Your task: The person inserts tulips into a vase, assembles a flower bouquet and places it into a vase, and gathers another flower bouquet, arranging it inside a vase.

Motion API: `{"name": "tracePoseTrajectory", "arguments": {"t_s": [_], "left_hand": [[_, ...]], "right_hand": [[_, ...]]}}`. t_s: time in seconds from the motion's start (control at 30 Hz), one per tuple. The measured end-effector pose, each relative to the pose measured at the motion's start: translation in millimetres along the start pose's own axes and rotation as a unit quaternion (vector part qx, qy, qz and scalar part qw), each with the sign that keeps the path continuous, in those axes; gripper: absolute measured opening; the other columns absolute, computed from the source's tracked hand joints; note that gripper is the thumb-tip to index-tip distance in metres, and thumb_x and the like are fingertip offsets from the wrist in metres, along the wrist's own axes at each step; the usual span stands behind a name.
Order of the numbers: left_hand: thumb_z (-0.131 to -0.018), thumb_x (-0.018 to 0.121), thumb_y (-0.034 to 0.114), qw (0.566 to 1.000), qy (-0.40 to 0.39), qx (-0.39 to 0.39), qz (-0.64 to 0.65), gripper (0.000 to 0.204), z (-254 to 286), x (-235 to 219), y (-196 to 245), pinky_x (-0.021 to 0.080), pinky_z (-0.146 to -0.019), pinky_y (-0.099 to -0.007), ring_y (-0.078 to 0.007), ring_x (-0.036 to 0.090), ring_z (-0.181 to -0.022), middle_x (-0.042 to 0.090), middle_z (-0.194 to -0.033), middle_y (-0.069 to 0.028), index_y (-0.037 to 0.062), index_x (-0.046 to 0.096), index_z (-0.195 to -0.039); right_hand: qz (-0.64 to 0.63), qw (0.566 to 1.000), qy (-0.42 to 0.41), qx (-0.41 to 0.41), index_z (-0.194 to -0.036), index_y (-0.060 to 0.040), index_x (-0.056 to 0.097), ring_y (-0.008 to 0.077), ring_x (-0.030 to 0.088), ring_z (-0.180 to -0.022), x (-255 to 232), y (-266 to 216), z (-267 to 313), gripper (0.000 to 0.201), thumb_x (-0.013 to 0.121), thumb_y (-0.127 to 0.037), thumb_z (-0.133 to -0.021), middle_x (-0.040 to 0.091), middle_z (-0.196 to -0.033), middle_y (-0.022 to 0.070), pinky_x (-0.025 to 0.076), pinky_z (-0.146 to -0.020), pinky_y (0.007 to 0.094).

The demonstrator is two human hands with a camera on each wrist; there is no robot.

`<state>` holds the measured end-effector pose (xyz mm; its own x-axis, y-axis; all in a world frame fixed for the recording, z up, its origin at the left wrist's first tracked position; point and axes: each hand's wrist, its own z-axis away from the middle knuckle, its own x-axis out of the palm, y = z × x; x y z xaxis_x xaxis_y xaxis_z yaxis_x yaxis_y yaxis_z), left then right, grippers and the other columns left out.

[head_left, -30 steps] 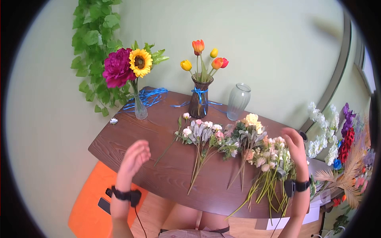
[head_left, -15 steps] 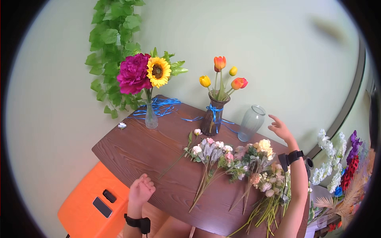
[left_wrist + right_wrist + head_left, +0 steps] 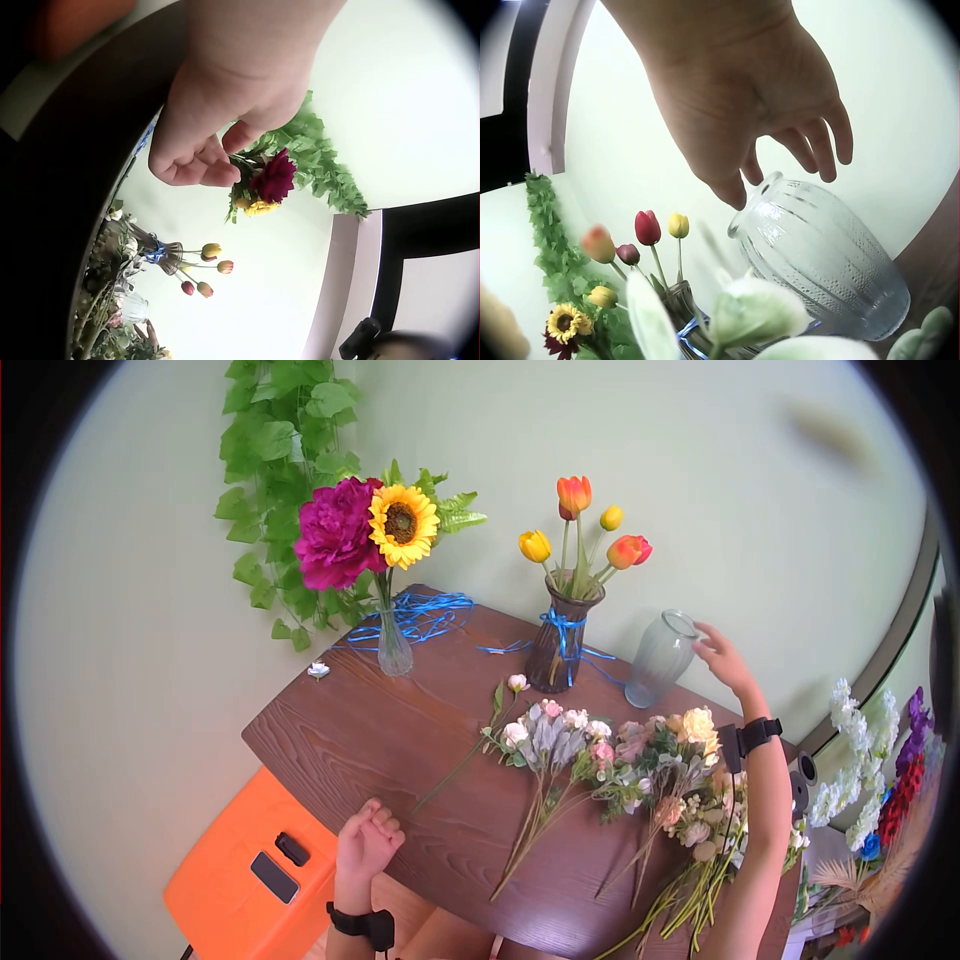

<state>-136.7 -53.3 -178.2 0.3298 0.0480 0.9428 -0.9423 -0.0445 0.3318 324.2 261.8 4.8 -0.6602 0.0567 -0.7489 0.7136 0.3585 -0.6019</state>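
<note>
A clear ribbed glass vase stands at the back right of the table, with nothing in it. My right hand is at its rim, fingertips right beside the mouth. From the right wrist view, the thumb and spread fingers of that hand come down over the rim of the vase. My left hand hovers by the front left table edge, fingers loosely curled around nothing. Nearest it lies a single pale pink rose stem. Bunches of pink and white flowers and cream roses lie further right.
A dark vase of tulips with a blue ribbon bow stands left of the glass vase. A small vase holds a sunflower and a purple peony beside tangled blue ribbon. An orange stool carries a phone.
My right hand has risen from over the flowers at the right and moved back to the glass vase's rim. My left hand has lowered toward the front edge, its fingers curling in.
</note>
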Motion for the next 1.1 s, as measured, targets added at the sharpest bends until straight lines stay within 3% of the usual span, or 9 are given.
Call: {"name": "tracePoseTrajectory", "arguments": {"t_s": [0.2, 0.23, 0.33, 0.53, 0.63, 0.77, 0.83, 0.93, 1.1], "left_hand": [[-0.083, 0.049, 0.013, 1.0, 0.002, -0.003, 0.0, 0.011, 0.1, 3.5, -1.5, 0.039, -0.066, -0.028, -0.0136, 0.046, -0.069, 0.048, -0.072, 0.0002, 0.0083, 0.051, -0.093], [-0.082, 0.049, 0.012, 1.0, 0.01, -0.001, 0.006, 0.011, 0.5, 3.7, -2.2, 0.039, -0.066, -0.0277, -0.0136, 0.046, -0.068, 0.047, -0.072, 0.0001, 0.0081, 0.05, -0.093], [-0.082, 0.049, 0.011, 1.0, 0.012, 0.004, 0.004, 0.011, 2.1, 2.9, -4.2, 0.039, -0.065, -0.0271, -0.0135, 0.046, -0.068, 0.047, -0.071, -0.0003, 0.0078, 0.05, -0.093], [-0.082, 0.047, 0.009, 0.999, -0.013, 0.041, -0.03, 0.012, 4.1, -4.8, -9.6, 0.04, -0.064, -0.0278, -0.0139, 0.047, -0.067, 0.048, -0.072, -0.0013, 0.0068, 0.049, -0.094], [-0.082, 0.049, 0.009, 0.997, -0.005, 0.051, -0.061, 0.012, 4.2, -2.9, -12.2, 0.039, -0.063, -0.0258, -0.0113, 0.046, -0.066, 0.047, -0.07, 0.0001, 0.008, 0.049, -0.094], [-0.081, 0.049, 0.009, 0.994, -0.015, 0.028, -0.102, 0.012, -0.3, 3.4, -14.9, 0.039, -0.063, -0.025, -0.011, 0.046, -0.066, 0.048, -0.07, 0.0002, 0.0081, 0.049, -0.093], [-0.081, 0.05, 0.009, 0.989, 0.011, -0.036, -0.145, 0.013, -2.3, 26.2, -18.8, 0.04, -0.063, -0.0259, -0.0116, 0.047, -0.066, 0.05, -0.073, 0.0001, 0.0081, 0.05, -0.094], [-0.081, 0.05, 0.01, 0.983, -0.055, -0.148, -0.095, 0.017, -11.8, 53.7, -30.8, 0.041, -0.065, -0.027, -0.0138, 0.051, -0.072, 0.055, -0.08, -0.0006, 0.009, 0.051, -0.098], [-0.081, 0.052, 0.015, 0.952, 0.004, -0.201, -0.229, 0.026, -30.4, 87.5, -65.0, 0.039, -0.079, -0.0313, -0.0168, 0.05, -0.096, 0.054, -0.104, -0.0046, 0.0098, 0.049, -0.107]], "right_hand": [[-0.031, 0.994, 0.077, 0.069, -0.119, -0.0064, 0.046, 0.0212, 0.055, -0.093, -27.8, -8.2, 27.3, 0.042, 0.052, -0.026, -0.083, 0.058, -0.1, 0.0139, 0.043, -0.079, 0.0322], [-0.031, 0.992, 0.111, 0.045, -0.113, -0.0019, 0.05, 0.0162, 0.056, -0.081, -30.6, -12.9, 36.5, 0.036, 0.051, -0.023, -0.084, 0.059, -0.092, 0.0101, 0.043, -0.072, 0.029], [-0.071, 0.983, 0.168, 0.016, -0.103, 0.0007, 0.054, 0.014, 0.056, -0.075, -38.9, -17.9, 61.9, 0.026, 0.05, -0.017, -0.084, 0.058, -0.087, 0.0071, 0.043, -0.069, 0.0267], [-0.145, 0.96, 0.24, 0.017, -0.084, -0.002, 0.053, 0.0083, 0.05, -0.058, -21.9, -20.7, 138.9, 0.01, 0.048, -0.01, -0.082, 0.057, -0.075, 0.0035, 0.041, -0.054, 0.0217], [-0.231, 0.951, 0.18, 0.1, -0.083, -0.0041, 0.05, 0.0069, 0.045, -0.048, 1.5, -44.1, 187.1, 0.006, 0.047, -0.01, -0.082, 0.055, -0.069, 0.0032, 0.035, -0.042, 0.0205], [-0.182, 0.949, -0.096, 0.239, -0.094, 0.0027, 0.053, 0.0102, 0.052, -0.044, 30.2, -76.6, 239.3, 0.024, 0.047, -0.017, -0.081, 0.062, -0.072, 0.0094, 0.04, -0.04, 0.0212], [-0.167, 0.934, -0.193, 0.252, -0.095, 0.0051, 0.055, 0.0114, 0.054, -0.043, 45.8, -75.0, 252.4, 0.031, 0.047, -0.022, -0.083, 0.063, -0.072, 0.0095, 0.039, -0.038, 0.0217], [-0.188, 0.907, -0.238, 0.291, -0.099, 0.0031, 0.052, 0.012, 0.058, -0.051, 71.8, -64.6, 264.2, 0.031, 0.046, -0.024, -0.086, 0.063, -0.083, 0.0108, 0.042, -0.041, 0.0194], [-0.378, 0.869, -0.153, 0.28, -0.092, 0.0, 0.05, 0.0124, 0.058, -0.054, 97.5, -57.2, 269.1, 0.024, 0.049, -0.023, -0.086, 0.062, -0.085, 0.0105, 0.043, -0.043, 0.0197]]}}
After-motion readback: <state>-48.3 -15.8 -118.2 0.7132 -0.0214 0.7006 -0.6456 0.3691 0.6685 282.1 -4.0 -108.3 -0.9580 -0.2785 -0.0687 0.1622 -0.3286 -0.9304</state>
